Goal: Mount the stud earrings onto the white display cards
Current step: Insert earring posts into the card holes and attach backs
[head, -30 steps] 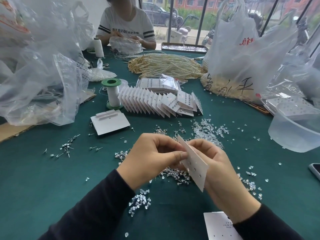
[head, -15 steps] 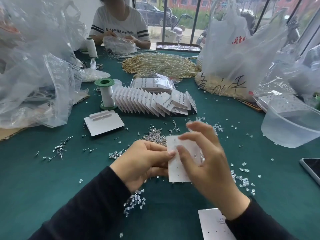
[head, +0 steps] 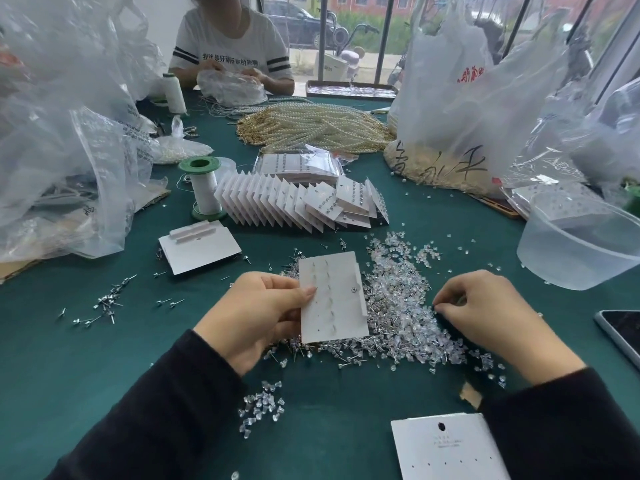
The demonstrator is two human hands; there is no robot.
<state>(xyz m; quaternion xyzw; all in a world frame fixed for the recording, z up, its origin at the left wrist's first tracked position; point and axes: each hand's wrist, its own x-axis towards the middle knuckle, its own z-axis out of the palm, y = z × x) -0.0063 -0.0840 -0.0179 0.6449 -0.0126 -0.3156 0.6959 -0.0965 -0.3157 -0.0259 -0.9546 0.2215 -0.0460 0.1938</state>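
My left hand [head: 256,313] grips a white display card [head: 332,296] by its left edge, tilted up over the green table. The card shows rows of small holes and one stud [head: 354,290] near its right edge. My right hand [head: 485,310] is apart from the card, fingers curled down with the tips touching the right side of a pile of stud earrings and clear backs [head: 398,306]. Whether its fingertips pinch a stud is hidden. A blank card [head: 446,448] lies at the bottom by my right sleeve.
A fanned row of filled cards [head: 294,199] stands behind the pile, with a green-capped spool [head: 204,188] and another card [head: 201,247] to the left. A clear tub [head: 581,240] and a phone [head: 620,330] sit right. Loose studs [head: 104,304] lie left. A person [head: 232,46] works opposite.
My right hand has let go of the card and moved right and down onto the pile. My left hand now holds the card alone, turned flatter toward me.
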